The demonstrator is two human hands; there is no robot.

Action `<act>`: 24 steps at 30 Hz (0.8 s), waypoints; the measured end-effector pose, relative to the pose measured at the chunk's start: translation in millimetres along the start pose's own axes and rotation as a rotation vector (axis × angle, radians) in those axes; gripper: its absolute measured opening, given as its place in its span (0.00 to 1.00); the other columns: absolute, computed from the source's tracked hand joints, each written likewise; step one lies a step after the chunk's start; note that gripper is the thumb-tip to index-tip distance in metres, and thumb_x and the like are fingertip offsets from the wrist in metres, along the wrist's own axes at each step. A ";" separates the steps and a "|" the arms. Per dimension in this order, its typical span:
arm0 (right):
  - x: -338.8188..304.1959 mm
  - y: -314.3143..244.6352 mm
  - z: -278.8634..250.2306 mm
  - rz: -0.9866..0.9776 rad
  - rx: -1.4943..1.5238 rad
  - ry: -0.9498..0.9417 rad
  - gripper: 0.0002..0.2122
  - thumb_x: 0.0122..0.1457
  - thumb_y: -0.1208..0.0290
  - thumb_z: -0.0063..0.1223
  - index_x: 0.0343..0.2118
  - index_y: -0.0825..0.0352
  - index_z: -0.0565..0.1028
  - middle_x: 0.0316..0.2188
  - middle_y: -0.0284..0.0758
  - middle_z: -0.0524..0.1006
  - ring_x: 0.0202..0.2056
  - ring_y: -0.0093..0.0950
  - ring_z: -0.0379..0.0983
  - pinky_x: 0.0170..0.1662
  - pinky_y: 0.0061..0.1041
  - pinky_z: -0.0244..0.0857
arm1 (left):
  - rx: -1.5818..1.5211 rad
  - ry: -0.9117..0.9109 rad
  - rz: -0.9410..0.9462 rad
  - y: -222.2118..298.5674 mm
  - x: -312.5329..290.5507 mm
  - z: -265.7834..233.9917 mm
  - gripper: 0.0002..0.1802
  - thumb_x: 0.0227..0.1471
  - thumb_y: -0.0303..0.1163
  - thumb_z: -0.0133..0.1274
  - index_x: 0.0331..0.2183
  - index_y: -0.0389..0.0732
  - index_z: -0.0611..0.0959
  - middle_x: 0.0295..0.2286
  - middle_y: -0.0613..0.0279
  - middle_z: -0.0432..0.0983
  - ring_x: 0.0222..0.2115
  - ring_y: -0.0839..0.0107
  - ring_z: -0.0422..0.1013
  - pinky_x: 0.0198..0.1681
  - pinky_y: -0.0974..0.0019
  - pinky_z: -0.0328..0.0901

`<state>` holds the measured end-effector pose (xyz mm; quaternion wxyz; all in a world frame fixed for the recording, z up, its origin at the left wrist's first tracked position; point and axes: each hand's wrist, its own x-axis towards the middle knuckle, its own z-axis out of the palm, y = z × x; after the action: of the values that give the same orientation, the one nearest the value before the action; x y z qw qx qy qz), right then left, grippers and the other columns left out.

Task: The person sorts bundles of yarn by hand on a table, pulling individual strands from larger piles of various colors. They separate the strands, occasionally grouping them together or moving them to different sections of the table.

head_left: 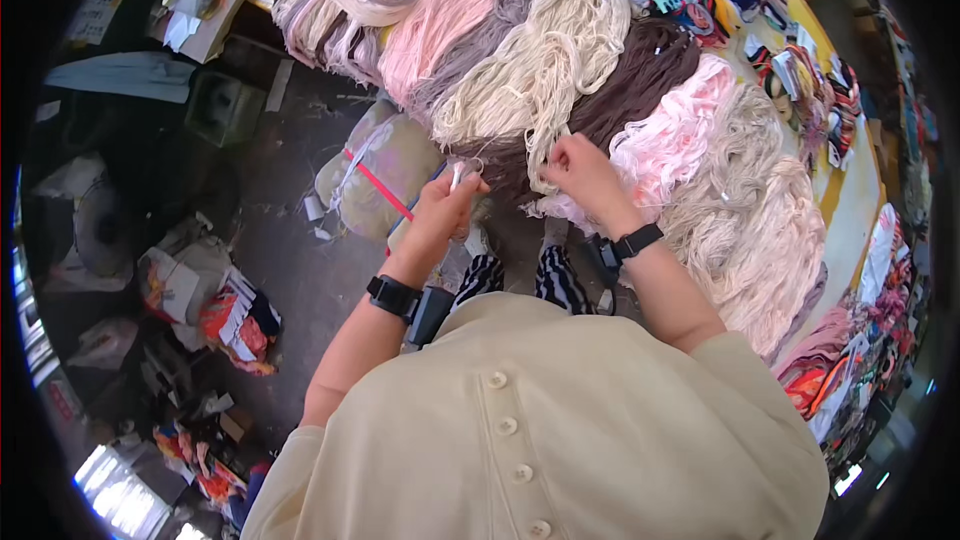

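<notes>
Although its grip cannot be determined, the right hand [588, 178] is curled at the cream yarn skein [545, 40] on the table [845, 210]. The left hand [445, 208] pinches white thread [462, 173]; the grey bin's [238, 118] contents are indistinct.

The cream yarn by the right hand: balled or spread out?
Spread out: the cream yarn lies in long strands beside dark brown yarn.

A beige short-sleeved shirt [640, 420] with pale round buttons [507, 426] fills the lower centre, below black wrist straps [640, 240] with dark boxes [431, 316] and black-and-white striped trousers [560, 278].
</notes>
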<state>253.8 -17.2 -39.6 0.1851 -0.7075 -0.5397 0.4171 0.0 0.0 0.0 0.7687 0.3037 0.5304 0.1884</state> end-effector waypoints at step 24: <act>-54.7 44.4 -46.1 -0.016 0.788 -0.279 0.09 0.61 0.75 0.44 0.41 0.69 0.75 0.28 0.24 0.74 0.25 0.11 0.64 0.27 0.12 0.59 | -0.052 0.023 0.001 0.5 28.1 129.8 0.11 0.54 0.39 0.58 0.33 0.44 0.76 0.17 0.77 0.62 0.16 0.85 0.56 0.17 0.76 0.50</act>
<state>313.5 -74.2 -23.0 0.3701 -0.5151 -0.3644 0.6819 131.0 -17.1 13.5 0.7701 0.2816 0.5341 0.2058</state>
